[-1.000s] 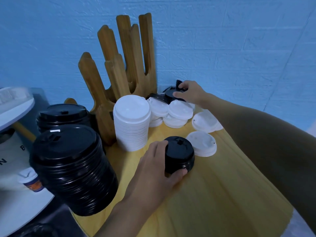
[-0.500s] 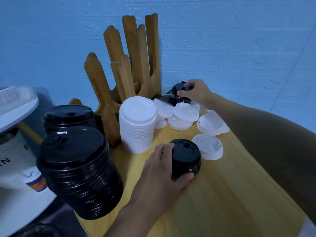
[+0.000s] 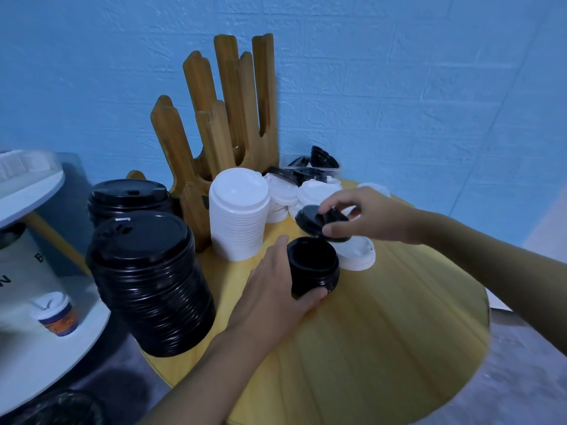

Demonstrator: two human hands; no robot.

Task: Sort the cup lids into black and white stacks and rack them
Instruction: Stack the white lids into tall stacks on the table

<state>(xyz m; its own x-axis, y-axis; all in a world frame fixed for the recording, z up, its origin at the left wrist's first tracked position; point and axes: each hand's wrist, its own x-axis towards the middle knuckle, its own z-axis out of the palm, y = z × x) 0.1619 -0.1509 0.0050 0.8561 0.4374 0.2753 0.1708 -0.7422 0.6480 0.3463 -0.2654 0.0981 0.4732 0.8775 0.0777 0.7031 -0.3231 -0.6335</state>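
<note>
My left hand [image 3: 276, 289] grips a short stack of black lids [image 3: 313, 265] standing on the yellow table [image 3: 383, 332]. Just above that stack, my right hand [image 3: 365, 216] pinches a single black lid [image 3: 316, 220], tilted. A tall white lid stack [image 3: 237, 216] stands left of them, in front of the wooden rack [image 3: 233, 118]. Loose white lids [image 3: 306, 194] lie behind, with one white lid [image 3: 359, 256] beside the short stack. More loose black lids [image 3: 310, 167] sit at the back by the wall.
Two tall black lid stacks [image 3: 147, 277] stand at the table's left edge. A white round table [image 3: 30, 348] with a small paper cup [image 3: 55, 314] lies further left. The blue wall runs close behind the rack.
My right hand has lifted a black lid from the back pile and brought it forward, over the short black stack. My left hand still holds that stack.
</note>
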